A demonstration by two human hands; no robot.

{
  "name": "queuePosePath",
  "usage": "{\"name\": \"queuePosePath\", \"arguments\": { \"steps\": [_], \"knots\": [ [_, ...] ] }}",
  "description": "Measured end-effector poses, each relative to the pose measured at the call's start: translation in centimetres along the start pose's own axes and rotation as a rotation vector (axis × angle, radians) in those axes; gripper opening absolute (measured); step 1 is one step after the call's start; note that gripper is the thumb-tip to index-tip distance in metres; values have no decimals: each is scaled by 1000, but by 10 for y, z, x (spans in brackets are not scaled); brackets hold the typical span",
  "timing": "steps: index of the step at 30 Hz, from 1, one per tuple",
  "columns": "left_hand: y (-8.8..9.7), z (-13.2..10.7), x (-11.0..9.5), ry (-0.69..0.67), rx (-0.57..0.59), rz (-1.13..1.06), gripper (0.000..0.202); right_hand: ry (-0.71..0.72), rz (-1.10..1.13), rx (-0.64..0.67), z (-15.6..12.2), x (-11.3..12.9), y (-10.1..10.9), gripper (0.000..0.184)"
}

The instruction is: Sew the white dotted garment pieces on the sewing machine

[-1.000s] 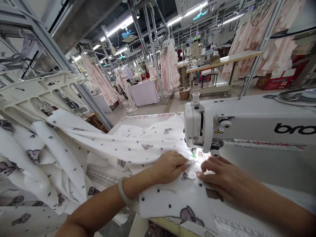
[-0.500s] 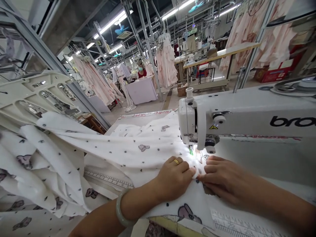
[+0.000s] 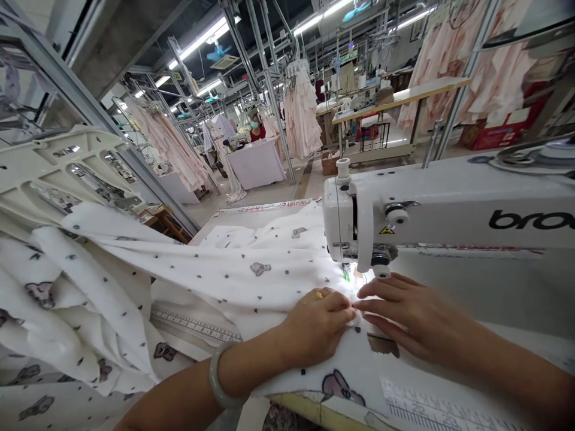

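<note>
Garment-factory floor, pale dresses [image 3: 305, 114] on rails behind: at the sewing machine [image 3: 449, 209], my left hand [image 3: 321, 326] curled knuckles-up on the printed white fabric [image 3: 251, 275] beneath its head; my right hand [image 3: 404, 314] lay flat on it, fingers straight. Both hands so near the needle risked a prick. Glare hid the needle; whether my left pinched cloth, I could not tell.

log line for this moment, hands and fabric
left hand: curled, on printed fabric | right hand: flat, fingertips on fabric by presser foot | sewing machine: fabric under its head
</note>
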State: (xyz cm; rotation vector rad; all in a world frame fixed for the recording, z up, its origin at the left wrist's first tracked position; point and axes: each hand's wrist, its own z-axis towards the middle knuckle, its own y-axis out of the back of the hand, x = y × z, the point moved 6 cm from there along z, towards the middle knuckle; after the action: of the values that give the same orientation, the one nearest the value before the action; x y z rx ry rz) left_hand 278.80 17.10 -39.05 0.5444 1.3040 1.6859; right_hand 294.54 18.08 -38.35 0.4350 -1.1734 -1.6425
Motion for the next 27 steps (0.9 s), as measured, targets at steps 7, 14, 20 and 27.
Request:
{"name": "queuePosePath", "arguments": {
  "steps": [7, 14, 20, 27],
  "knots": [
    [-9, 0, 4, -77, 89, 127, 26, -27, -86, 42, -2, -10, -15, 33],
    [-13, 18, 28, -100, 161, 205, 22, -95, -241, -103, -11, -26, -20, 36],
    [-10, 19, 32, -132, 119, 170, 24, -145, -233, -79, -16, -31, -24, 40],
    [-11, 25, 33, -144, 151, 285, 25, -125, -264, -128, -12, -28, -17, 33]
  ]
}}
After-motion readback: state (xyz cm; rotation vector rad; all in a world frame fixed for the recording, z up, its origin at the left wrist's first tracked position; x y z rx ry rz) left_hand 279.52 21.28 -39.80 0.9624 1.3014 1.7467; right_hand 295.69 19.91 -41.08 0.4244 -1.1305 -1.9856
